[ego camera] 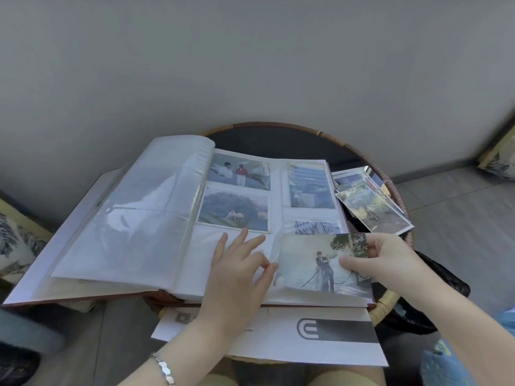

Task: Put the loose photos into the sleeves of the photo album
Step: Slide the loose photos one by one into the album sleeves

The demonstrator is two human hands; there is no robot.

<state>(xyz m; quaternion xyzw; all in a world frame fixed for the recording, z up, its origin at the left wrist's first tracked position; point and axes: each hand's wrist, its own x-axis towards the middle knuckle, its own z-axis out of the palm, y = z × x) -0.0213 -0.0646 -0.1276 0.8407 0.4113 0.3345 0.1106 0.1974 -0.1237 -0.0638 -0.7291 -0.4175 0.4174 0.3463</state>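
Photo was a thin glossy print — light, springy, slick on the face, easy to crease or smudge. Best held by the edges only, which is how it was held: right hand pinched its right edge, thumb on top and fingers curled round the upper corner. The print lay low over the bottom of the album's right page, its left edge at the mouth of the empty sleeve. Couldn't tell if it had entered yet.

Left hand sat on that sleeve with thumb and index finger nipping the plastic lip by the print's left edge, the other fingers straight and spread on the page. My read: the film is soft and clingy, so the lip needs holding open and the print fed in flat, not bowed.

Photo album lay open, thick and heavy-looking — several sleeves on the right page were already filled. Loose photos were fanned just beside its right edge.

It all rested on a small round table with a wicker rim. The album overhung it on the left, and a white printed sheet stuck out from under the near side. Plain grey wall behind, grey floor to the right.
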